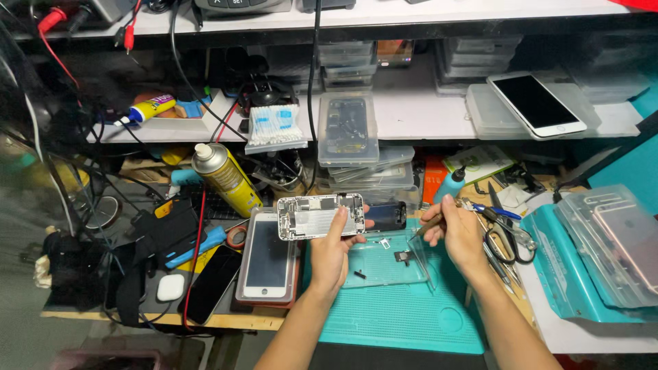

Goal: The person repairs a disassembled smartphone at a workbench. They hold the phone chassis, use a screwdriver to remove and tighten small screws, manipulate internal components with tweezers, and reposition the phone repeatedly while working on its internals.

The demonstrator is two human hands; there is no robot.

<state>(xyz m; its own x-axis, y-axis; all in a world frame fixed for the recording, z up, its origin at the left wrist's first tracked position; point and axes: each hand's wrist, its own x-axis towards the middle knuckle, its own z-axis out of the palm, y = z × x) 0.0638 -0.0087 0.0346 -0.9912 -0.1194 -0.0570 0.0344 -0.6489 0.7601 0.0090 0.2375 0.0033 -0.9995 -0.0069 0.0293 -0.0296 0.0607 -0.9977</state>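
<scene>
- Cluttered repair desk [171, 318] with shelves of cables and clear cases behind; a teal mat [404, 315] covers its middle.
- Left hand [334, 250] is closed around an opened phone chassis [317, 216], held above the mat with its screen panel [385, 216] swung out to the right.
- Right hand [458, 233] pinches a thin tool [433, 223] right of the chassis.
- A white phone [269, 259] lies left of the mat.
- A clear tray [384, 264] sits below the chassis.
</scene>
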